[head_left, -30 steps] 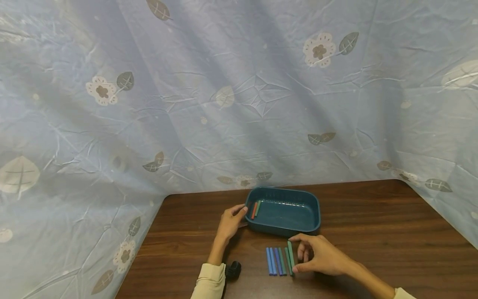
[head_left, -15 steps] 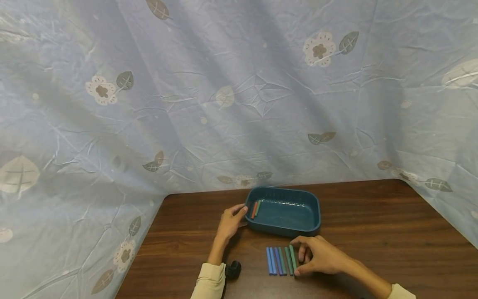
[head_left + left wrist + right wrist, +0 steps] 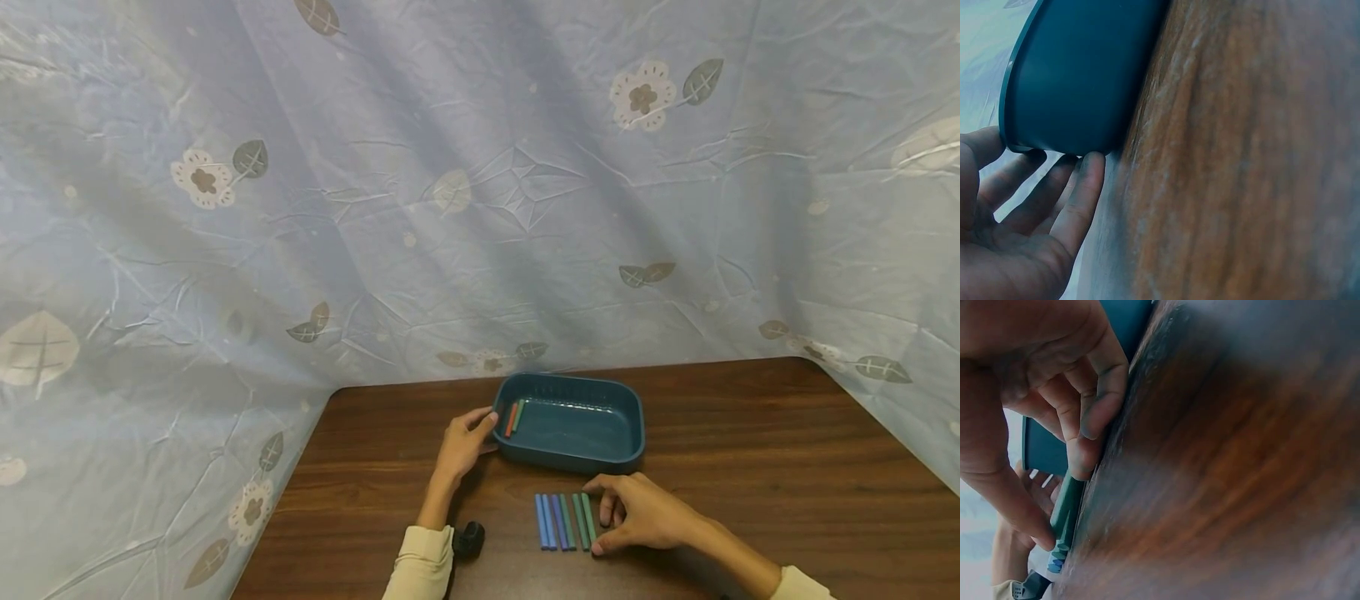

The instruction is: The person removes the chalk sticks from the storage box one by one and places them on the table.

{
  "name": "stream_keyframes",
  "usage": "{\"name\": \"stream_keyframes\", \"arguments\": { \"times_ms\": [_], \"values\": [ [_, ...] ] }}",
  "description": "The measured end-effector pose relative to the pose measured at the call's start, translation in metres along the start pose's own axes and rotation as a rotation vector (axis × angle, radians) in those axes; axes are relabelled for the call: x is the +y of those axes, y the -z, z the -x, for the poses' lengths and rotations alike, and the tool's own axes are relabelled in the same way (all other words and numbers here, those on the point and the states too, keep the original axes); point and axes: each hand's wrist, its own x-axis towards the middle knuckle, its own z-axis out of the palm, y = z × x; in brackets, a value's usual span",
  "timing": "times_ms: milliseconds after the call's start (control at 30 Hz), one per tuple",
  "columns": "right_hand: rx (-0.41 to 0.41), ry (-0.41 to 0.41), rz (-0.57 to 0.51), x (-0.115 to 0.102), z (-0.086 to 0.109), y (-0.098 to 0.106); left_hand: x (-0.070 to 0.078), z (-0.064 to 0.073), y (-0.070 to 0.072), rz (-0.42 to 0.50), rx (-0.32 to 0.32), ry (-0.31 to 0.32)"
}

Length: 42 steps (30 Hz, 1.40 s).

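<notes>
A row of several blue, violet and green chalk pastels (image 3: pixel 561 522) lies on the table, side by side. At the row's right end my right hand (image 3: pixel 648 512) pinches a green chalk pastel (image 3: pixel 589 518) lengthwise, the thumb at its near end and a fingertip at its far end. Behind the row stands a dark teal tray (image 3: pixel 573 461), holding an orange pastel (image 3: pixel 512 419) and a green pastel (image 3: pixel 519 416) at its left end. My left hand (image 3: pixel 459 448) rests its fingertips against the tray's left end wall, as the left wrist view confirms. Dark smudges mark the fingertips.
The brown wooden table (image 3: pixel 757 467) extends to both sides. A patterned pale blue cloth (image 3: pixel 480 208) hangs behind and along the sides. A black device (image 3: pixel 469 542) sits by the left wrist, left of the pastels.
The rightmost green pastel, first tilted and close to its neighbour, has moved slightly right and now lies level with the row, my right hand still on it. The left hand stays put.
</notes>
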Motion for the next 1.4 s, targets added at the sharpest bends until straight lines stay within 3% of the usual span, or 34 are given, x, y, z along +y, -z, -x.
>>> {"name": "stream_keyframes", "arguments": {
  "times_ms": [567, 967, 1400],
  "values": [
    [-0.006, -0.018, 0.015, 0.001, 0.000, 0.000, 0.002, 0.001, -0.001, -0.010, 0.022, 0.019],
    [-0.001, 0.024, -0.018, -0.019, -0.006, 0.020, 0.002, -0.004, 0.001, 0.005, 0.012, -0.002],
    [0.055, 0.113, 0.034, -0.037, -0.024, 0.035, -0.001, -0.002, 0.000, -0.002, 0.009, 0.005]
  ]
}}
